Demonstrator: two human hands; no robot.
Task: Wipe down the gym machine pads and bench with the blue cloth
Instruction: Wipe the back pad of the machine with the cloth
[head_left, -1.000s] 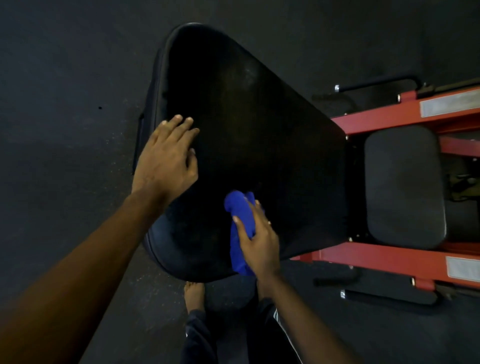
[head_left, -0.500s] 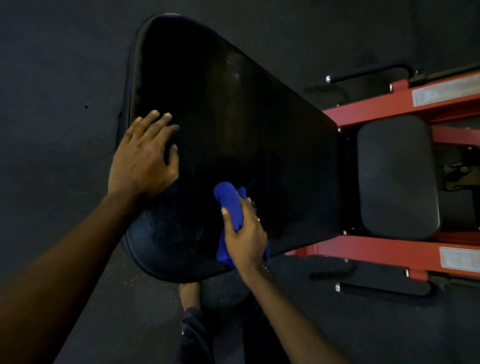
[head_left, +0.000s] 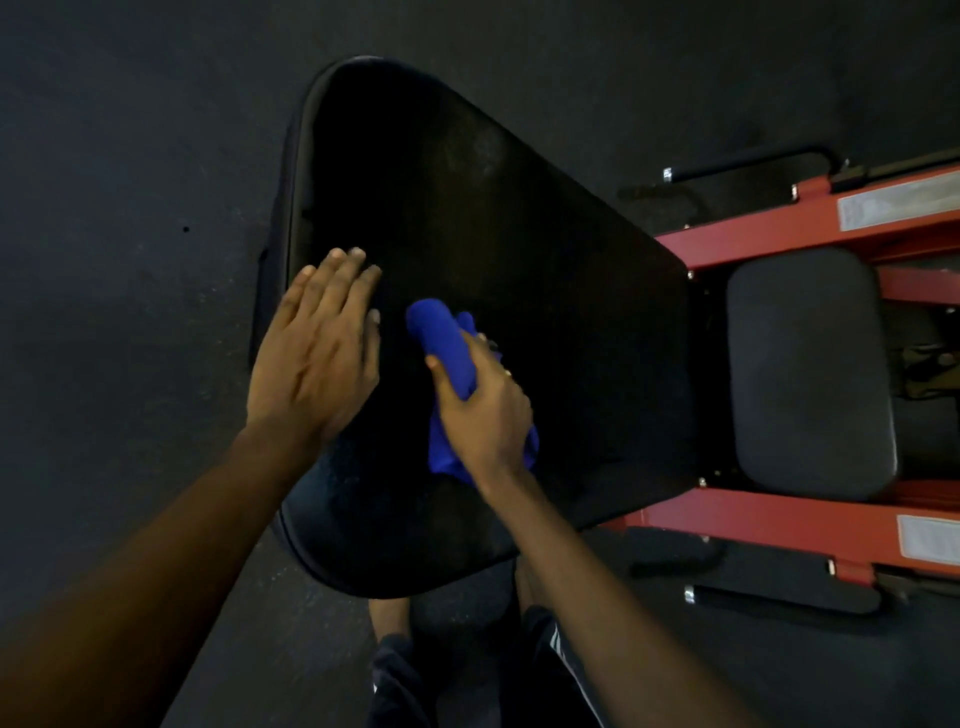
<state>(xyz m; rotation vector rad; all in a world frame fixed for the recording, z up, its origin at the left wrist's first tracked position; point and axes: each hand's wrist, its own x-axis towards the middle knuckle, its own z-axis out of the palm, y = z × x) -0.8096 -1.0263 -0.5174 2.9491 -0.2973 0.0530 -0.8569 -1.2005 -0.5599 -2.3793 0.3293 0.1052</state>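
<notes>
A large black back pad (head_left: 509, 249) of the gym machine fills the middle of the view, wide at the near end and narrowing away. My right hand (head_left: 483, 410) grips the bunched blue cloth (head_left: 447, 348) and holds it against the pad's near middle. My left hand (head_left: 317, 353) lies flat on the pad's left edge with straight fingers, just left of the cloth. A smaller black seat pad (head_left: 810, 374) sits to the right between the red frame rails.
Red steel frame rails (head_left: 779, 519) run along the right side, with black handles (head_left: 748, 161) above and below them. Dark rubber floor surrounds the machine. My feet and dark trousers (head_left: 395, 670) show below the pad's near edge.
My right hand has slid the blue cloth up the pad and towards my left hand. My left hand stays flat on the pad's left edge.
</notes>
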